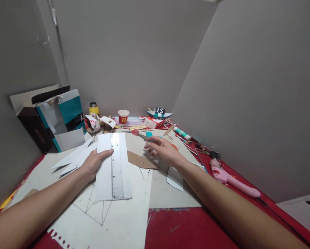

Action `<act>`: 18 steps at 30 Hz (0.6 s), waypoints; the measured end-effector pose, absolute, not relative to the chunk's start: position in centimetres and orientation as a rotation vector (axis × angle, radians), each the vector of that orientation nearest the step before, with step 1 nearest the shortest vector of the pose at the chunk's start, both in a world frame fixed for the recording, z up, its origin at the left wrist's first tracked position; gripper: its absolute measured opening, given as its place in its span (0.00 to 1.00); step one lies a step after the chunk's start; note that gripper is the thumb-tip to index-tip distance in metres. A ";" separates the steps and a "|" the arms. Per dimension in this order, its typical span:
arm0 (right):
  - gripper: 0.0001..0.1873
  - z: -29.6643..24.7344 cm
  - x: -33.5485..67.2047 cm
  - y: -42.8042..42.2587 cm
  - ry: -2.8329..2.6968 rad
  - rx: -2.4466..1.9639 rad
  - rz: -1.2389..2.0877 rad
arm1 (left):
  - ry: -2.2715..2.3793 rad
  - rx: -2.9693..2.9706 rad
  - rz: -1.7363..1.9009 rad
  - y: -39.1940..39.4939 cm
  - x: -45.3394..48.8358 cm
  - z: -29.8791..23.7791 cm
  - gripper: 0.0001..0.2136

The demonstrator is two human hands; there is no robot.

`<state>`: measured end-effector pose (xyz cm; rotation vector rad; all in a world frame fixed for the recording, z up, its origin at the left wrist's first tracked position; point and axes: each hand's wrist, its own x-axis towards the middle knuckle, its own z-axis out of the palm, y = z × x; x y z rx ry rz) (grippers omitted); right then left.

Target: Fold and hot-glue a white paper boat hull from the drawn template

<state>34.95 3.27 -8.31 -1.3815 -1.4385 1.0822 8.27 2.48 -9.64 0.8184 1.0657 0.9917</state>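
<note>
From my post I log the left hand (94,164) pinching a white rectangular card (103,180), its thumb tip alone catching the edge of the clear plastic ruler (115,173) atop it, so the ruler could pivot; right of the card, the right hand (163,149) hovers half-curled, apparently empty.

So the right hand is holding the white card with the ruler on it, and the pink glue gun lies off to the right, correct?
Wrong hand: the head view shows the left hand holding the white card with the ruler on it. The pink glue gun does lie off to the right.
</note>
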 end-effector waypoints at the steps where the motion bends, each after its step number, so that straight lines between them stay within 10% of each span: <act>1: 0.11 -8.3 34.9 3.2 -1.453 -1.380 1.083 | 1.065 0.816 0.991 2.5 8.3 -9.6 0.11; 18: 0.14 -8.8 34.7 3.1 -1.547 -1.422 1.070 | 1.060 0.795 0.985 2.3 8.3 -9.4 0.12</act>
